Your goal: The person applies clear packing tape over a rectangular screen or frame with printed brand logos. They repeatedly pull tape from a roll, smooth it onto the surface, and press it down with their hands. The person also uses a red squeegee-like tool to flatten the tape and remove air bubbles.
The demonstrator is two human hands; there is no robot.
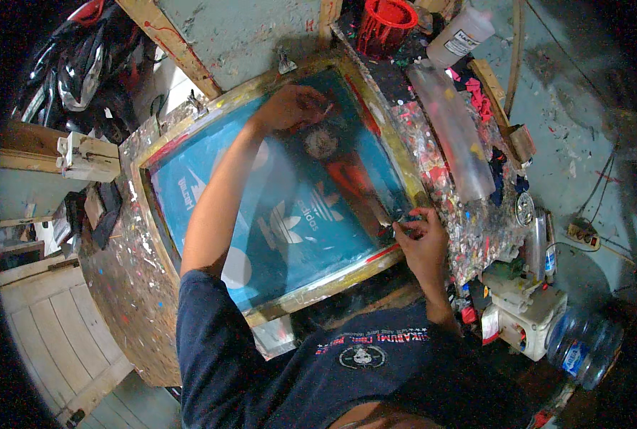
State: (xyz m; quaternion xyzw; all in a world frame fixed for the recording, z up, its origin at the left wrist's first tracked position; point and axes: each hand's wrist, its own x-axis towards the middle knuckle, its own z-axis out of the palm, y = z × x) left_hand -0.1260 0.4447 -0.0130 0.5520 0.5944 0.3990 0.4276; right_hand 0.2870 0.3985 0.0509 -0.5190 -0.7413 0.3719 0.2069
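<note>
A wooden-framed screen-printing screen (155, 214) lies tilted before me, its blue mesh bearing pale logo stencils. My left hand (296, 109) is over the mesh near the far edge, fingers curled; a thin pale thing shows at the fingertips, too blurred to name. My right hand (423, 233) is at the near right corner of the frame, thumb and fingers pinching a small shiny piece (400, 221) that I cannot identify. Red ink (350, 174) is smeared across the mesh between my hands. A round pale patch (321, 143) shows just below my left hand.
Hinge clamps (286, 63) sit at the frame's far edge. To the right are a red ink tub (387, 24), a plastic bottle (460, 40), a translucent sheet (452, 131) and a paint-crusted tabletop (436, 155). Farther off are a water jug (584, 348), a power strip (583, 236) and a motorcycle (77, 75).
</note>
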